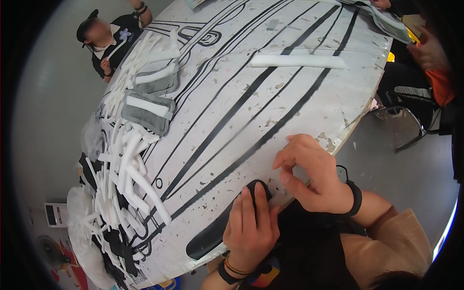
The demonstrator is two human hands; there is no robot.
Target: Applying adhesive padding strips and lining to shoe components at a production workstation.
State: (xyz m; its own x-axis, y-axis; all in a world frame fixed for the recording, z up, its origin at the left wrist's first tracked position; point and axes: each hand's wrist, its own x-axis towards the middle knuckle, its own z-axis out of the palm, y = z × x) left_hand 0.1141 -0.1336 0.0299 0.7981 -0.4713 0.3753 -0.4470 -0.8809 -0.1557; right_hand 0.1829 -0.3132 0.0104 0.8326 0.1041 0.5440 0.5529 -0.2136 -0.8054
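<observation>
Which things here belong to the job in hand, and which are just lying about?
Belonging, judging by contact:
black strip, under the left hand
white tabletop, bearing the strip

Apparently just lying about:
heap of white pieces
two grey pads beside that heap
lone white bar, farther across the tabletop

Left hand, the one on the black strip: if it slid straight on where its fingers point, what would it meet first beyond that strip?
Past the black strip, the left hand would cross flat tabletop, then probably meet the white foam strip; fisheye bending makes the line approximate.
</observation>
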